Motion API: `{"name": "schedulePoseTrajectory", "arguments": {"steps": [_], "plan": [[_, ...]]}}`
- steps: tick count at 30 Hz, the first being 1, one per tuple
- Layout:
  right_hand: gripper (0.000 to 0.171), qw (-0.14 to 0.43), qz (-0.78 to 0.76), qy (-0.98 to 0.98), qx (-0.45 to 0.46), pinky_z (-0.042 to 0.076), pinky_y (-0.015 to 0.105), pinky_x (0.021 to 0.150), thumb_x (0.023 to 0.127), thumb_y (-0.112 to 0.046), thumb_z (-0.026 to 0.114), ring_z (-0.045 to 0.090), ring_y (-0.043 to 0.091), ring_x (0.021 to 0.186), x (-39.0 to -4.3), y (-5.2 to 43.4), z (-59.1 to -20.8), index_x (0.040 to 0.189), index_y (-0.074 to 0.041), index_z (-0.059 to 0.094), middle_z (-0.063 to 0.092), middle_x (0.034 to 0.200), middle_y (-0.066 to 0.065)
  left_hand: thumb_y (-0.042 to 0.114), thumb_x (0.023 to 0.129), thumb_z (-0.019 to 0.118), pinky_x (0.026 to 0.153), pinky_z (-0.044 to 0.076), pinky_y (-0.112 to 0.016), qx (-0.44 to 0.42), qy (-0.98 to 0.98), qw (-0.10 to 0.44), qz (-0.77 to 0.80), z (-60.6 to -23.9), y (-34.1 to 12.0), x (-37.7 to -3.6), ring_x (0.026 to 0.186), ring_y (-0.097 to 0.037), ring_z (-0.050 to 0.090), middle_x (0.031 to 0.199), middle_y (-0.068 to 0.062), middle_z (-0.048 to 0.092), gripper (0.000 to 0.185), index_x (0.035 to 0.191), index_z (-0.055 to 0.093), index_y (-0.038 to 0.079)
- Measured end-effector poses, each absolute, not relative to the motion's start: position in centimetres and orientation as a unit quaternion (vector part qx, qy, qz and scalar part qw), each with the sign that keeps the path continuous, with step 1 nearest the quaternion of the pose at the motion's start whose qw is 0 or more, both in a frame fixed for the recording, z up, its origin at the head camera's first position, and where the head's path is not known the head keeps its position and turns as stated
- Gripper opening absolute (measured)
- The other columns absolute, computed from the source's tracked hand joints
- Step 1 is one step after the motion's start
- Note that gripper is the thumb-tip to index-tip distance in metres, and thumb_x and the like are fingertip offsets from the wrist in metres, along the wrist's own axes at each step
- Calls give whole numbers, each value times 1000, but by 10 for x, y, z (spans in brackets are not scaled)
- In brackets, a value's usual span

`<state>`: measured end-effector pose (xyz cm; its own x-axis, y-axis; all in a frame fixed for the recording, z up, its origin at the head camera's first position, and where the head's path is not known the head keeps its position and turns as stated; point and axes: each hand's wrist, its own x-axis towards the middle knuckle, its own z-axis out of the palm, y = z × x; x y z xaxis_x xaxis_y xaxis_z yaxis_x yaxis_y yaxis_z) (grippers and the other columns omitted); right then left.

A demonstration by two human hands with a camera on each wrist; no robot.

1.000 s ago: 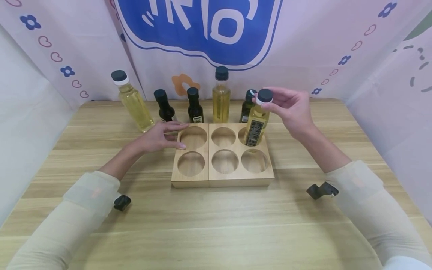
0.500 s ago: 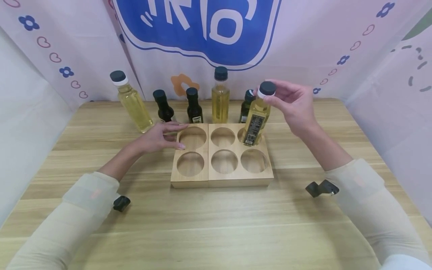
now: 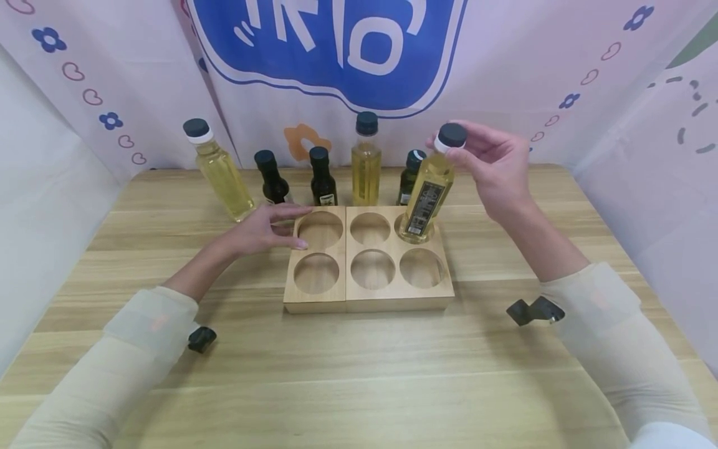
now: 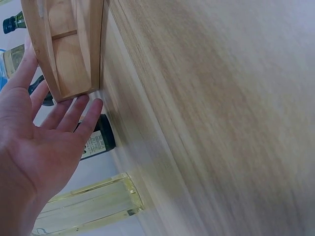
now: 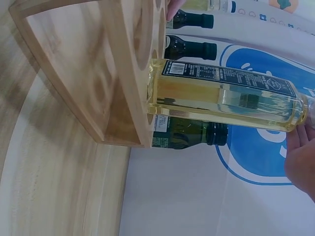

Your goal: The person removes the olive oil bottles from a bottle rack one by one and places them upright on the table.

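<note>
A two-part wooden bottle rack (image 3: 371,304) with round holes lies on the table. My left hand (image 3: 263,229) rests at its left end, fingers extended; the left wrist view shows the fingertips against the end of the wood. My right hand (image 3: 502,168) pinches an oil bottle (image 3: 429,196) just below its black cap. This clear bottle holds yellow oil and carries a dark label. It leans, its base at the rack's back right hole. From the right wrist view, the bottle's base (image 5: 153,88) is seen near the top of the rack; whether it touches cannot be told.
Behind the rack stand two dark bottles (image 3: 273,181) (image 3: 323,181), a yellow oil bottle (image 3: 366,168) and a small green bottle (image 3: 407,181). Another yellow oil bottle (image 3: 224,178) stands at the back left. A printed cloth (image 3: 477,125) hangs behind the table.
My right hand has moved up and slightly right with the oil bottle, whose lower end now shows above the hole. The left hand stays at the rack's left end.
</note>
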<state>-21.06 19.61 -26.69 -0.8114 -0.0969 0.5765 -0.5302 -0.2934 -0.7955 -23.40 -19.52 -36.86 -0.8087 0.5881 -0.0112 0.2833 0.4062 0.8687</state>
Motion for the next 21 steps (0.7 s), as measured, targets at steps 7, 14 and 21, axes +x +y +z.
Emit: {"name": "schedulePoseTrajectory", "arguments": {"steps": [7,14,21], "plan": [[25,153,772,-547,286,60,40,99,89,15,72,77,28,95,-211,198,-263,113,9,73,77,104,22,-5,88,80,114,46,-51,262,809,166,499,-369,-194,-233,146,-44,41,153,-27,47,66,146,50,-9],[24,158,790,-521,282,61,40,97,88,15,73,78,29,94,-212,201,-258,112,11,73,76,104,24,-4,89,79,112,47,-51,270,813,161,490,-368,-194,-233,146,-43,40,155,-28,44,67,148,49,-8],[25,156,809,-496,272,61,41,96,87,19,72,77,32,93,-210,204,-252,111,13,71,75,104,26,-1,89,80,112,48,-52,267,824,160,474,-368,-195,-234,145,-44,41,157,-28,41,68,149,49,-6]]}}
